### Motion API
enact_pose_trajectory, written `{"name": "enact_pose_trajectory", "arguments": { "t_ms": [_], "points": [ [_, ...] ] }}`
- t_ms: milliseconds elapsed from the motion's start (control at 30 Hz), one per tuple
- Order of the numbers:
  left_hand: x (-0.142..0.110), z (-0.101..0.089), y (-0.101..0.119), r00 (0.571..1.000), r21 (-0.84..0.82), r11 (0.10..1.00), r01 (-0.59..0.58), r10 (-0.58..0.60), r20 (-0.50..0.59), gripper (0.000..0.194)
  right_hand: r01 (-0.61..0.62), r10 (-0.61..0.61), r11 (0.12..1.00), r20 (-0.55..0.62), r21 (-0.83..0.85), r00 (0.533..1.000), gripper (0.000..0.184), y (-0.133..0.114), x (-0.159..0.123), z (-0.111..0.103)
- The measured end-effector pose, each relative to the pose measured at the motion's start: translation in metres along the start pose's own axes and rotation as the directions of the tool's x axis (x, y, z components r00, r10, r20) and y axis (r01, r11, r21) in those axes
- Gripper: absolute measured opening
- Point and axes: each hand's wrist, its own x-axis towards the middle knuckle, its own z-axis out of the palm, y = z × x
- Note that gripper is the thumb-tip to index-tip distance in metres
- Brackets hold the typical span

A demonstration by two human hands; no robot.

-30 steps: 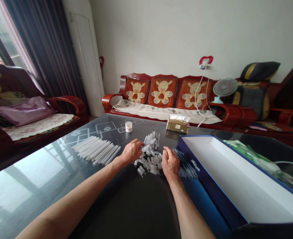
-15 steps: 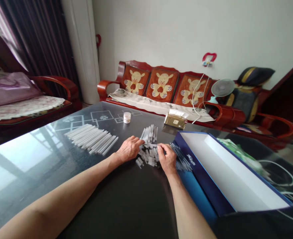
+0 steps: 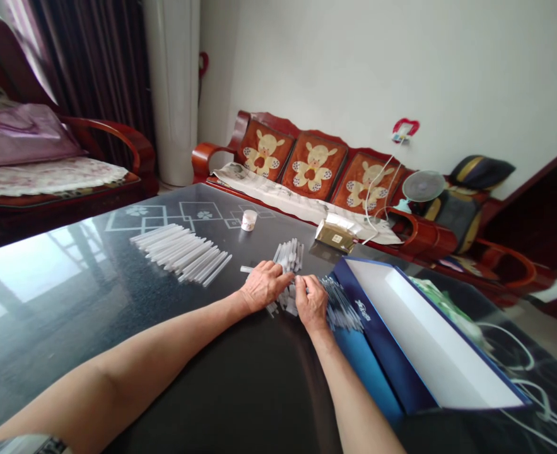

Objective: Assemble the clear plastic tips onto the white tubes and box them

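Observation:
My left hand (image 3: 262,285) lies knuckles up on a heap of short white tubes (image 3: 287,296) in the middle of the dark glossy table (image 3: 117,315), fingers curled over the pieces. My right hand (image 3: 310,301) sits just to its right, fingers bent and pinching among the same pieces. What each hand holds is hidden under the fingers. A neat bundle of white tubes (image 3: 290,253) lies just beyond the hands. A fan of thin clear sticks (image 3: 342,302) spreads to the right of my right hand.
A row of long white tubes (image 3: 181,251) lies to the left. A small white jar (image 3: 248,220) and a tissue pack (image 3: 337,232) stand farther back. An open blue box (image 3: 424,340) fills the right. Wooden sofas ring the table.
Both hands have closed in together over the heap of short tubes. The camera has swung, so the scene shifted in view.

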Motion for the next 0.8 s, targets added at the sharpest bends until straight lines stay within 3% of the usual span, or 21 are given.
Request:
{"name": "enact_pose_trajectory", "arguments": {
  "t_ms": [500, 800],
  "points": [
    [0.004, 0.005, -0.009, 0.996, -0.044, 0.996, 0.077, -0.074, 0.057, 0.038, -0.005, -0.003, 0.976, 0.034, 0.216, 0.999, 0.016, 0.000, 0.003, 0.001],
    [0.004, 0.005, -0.010, 0.996, -0.009, 0.998, 0.061, -0.060, 0.067, 0.039, -0.008, 0.007, 0.991, 0.007, 0.136, 1.000, 0.018, 0.003, 0.003, 0.005]
  ]
}}
